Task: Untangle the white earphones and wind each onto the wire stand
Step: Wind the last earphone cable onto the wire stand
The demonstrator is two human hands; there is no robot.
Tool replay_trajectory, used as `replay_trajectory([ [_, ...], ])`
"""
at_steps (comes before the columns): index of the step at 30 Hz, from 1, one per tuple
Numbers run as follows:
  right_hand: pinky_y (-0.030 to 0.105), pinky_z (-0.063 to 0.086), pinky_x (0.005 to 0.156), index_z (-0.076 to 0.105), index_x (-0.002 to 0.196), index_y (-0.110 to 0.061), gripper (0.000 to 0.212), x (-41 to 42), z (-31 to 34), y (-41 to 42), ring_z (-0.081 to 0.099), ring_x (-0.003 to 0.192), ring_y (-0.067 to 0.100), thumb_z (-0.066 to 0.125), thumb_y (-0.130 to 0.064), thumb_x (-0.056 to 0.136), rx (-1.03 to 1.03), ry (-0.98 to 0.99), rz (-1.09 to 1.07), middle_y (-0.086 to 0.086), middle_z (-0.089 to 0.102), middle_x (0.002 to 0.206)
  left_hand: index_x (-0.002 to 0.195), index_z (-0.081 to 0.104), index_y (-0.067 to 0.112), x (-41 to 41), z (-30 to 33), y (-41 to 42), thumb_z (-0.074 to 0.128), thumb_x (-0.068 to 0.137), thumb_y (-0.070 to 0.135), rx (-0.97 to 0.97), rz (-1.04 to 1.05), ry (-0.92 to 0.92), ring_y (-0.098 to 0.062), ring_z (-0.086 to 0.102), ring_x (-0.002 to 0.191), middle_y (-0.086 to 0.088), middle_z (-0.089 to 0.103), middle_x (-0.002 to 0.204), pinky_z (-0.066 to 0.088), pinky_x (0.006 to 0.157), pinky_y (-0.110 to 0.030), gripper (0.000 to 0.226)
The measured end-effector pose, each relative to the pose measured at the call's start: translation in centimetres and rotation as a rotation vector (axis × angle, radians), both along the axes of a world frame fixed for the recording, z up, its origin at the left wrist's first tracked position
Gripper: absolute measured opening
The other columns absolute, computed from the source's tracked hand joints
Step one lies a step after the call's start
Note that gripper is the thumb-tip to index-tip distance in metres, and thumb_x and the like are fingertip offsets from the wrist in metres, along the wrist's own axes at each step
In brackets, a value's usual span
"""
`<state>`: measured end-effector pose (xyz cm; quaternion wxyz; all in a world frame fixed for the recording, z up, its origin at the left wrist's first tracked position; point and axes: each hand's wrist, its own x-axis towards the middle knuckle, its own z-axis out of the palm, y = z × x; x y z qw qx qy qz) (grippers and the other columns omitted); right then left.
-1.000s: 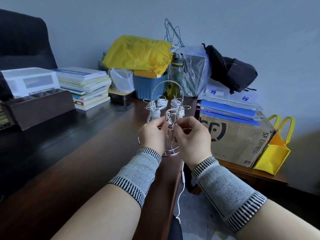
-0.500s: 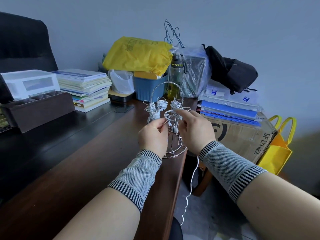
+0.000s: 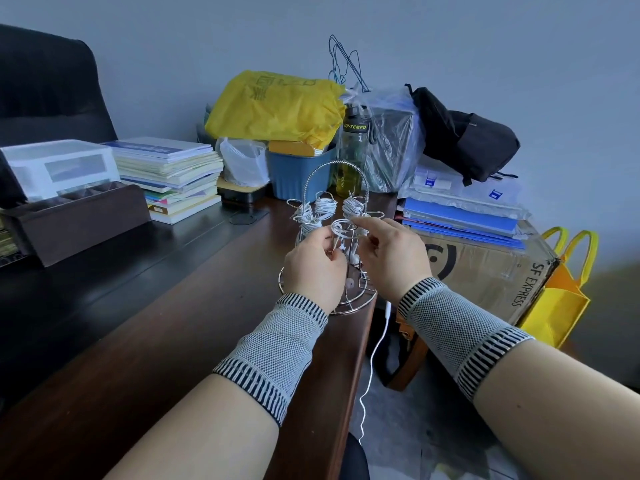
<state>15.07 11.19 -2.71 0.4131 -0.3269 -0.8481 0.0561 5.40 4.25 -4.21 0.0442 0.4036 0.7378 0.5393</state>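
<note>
While both hands sit close in front of the wire stand (image 3: 334, 216), I see the right hand (image 3: 393, 256) lower than it was half a second ago, its fingertips now level with the front hook instead of reaching over the top of it. Its thumb and forefinger pinch the white earphone cable (image 3: 375, 344), which loops round that front hook and then trails down off the edge of the desk (image 3: 166, 341) toward the floor. That hanging tail looks much the same as before. My left hand (image 3: 313, 263) has barely moved; its fingers are curled round the same cable just under the hook, with an earbud (image 3: 354, 259) dangling between the two hands. The stand has not shifted and rests near the desk's right edge, beside the cardboard box (image 3: 485, 268). Three wound bundles (image 3: 325, 207) already sit on its rear hooks.
</note>
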Motion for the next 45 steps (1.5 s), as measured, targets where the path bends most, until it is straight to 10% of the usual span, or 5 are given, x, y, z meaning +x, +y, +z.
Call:
replay_trajectory([
  [14,0.02,0.035,0.067,0.069,0.118,-0.022,0.034,0.3,-0.5,0.7,0.054,0.072,0.011,0.056,-0.01,0.089,0.027,0.045,0.022,0.0,0.067,0.091,0.098,0.076,0.01,-0.2,-0.4,0.7,0.064,0.09,0.016,0.232,-0.098,-0.366,-0.02,0.073,0.065,0.0,0.074,0.073,0.06,0.058,-0.039,0.015],
  [20,0.006,0.045,0.061,0.07,0.082,-0.023,0.006,1.9,-0.3,1.1,0.056,0.063,-0.003,0.068,-0.025,0.088,-0.097,0.138,-0.008,-0.013,0.064,0.072,0.094,0.073,0.009,0.1,-0.2,0.9,0.065,0.089,0.007,0.313,-0.114,-0.555,-0.009,0.073,0.072,0.006,0.07,0.064,0.055,0.05,-0.021,0.01],
  [28,0.022,0.041,0.055,0.062,0.066,-0.017,0.03,3.4,-1.1,2.5,0.05,0.051,0.007,0.066,-0.037,0.088,-0.399,0.055,-0.154,-0.008,0.056,0.056,0.097,0.074,0.011,0.1,-0.5,1.1,0.068,0.088,0.012,0.318,-0.103,-0.543,-0.023,0.07,0.071,0.008,0.072,0.064,0.059,0.067,-0.035,0.012],
  [45,0.027,0.044,0.058,0.057,0.073,-0.012,0.032,2.6,3.2,0.9,0.058,0.067,0.021,0.051,-0.035,0.094,-0.155,-0.417,-0.311,0.001,0.055,0.064,0.092,0.076,0.011,0.3,-0.1,0.7,0.069,0.086,0.016,0.313,-0.074,-0.565,-0.016,0.07,0.066,0.007,0.072,0.064,0.06,0.067,-0.037,0.011],
])
